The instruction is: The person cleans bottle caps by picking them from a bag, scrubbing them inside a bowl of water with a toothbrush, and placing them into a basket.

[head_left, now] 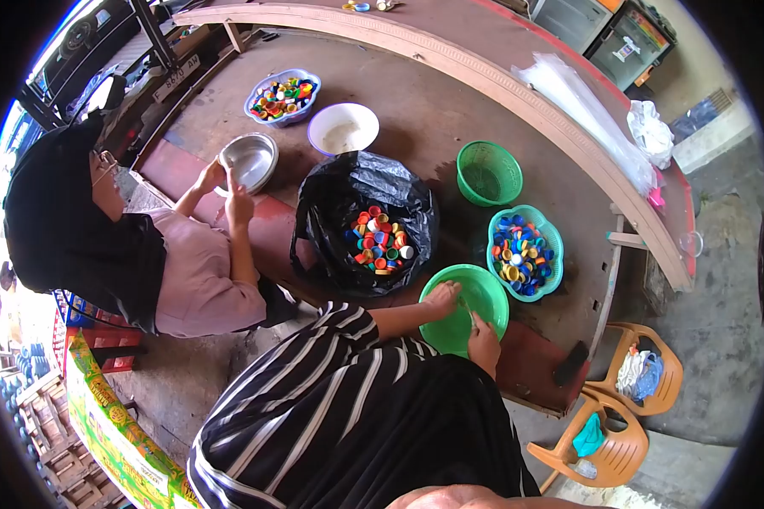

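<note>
Both of my hands are at a green basin (451, 331) near the table's front edge. Over its upper left part is my left hand (442, 300), fingers closed on something too small to make out. My right hand (484, 343) is at the basin's right side, its fingers closed round a thin object that points into the basin; I cannot make out what it is. Just left of the basin, a black plastic bag (412, 199) lies open with colourful bottle caps (380, 242) inside. To the right stands a light-blue scalloped basket (525, 209) of mostly blue and yellow caps.
A co-worker (195, 263) at the left holds both hands at a metal bowl (250, 161). Farther back are a white bowl (343, 127), a cap-filled basket (312, 85) and a green basket (490, 174). Orange chairs (598, 475) stand at the lower right.
</note>
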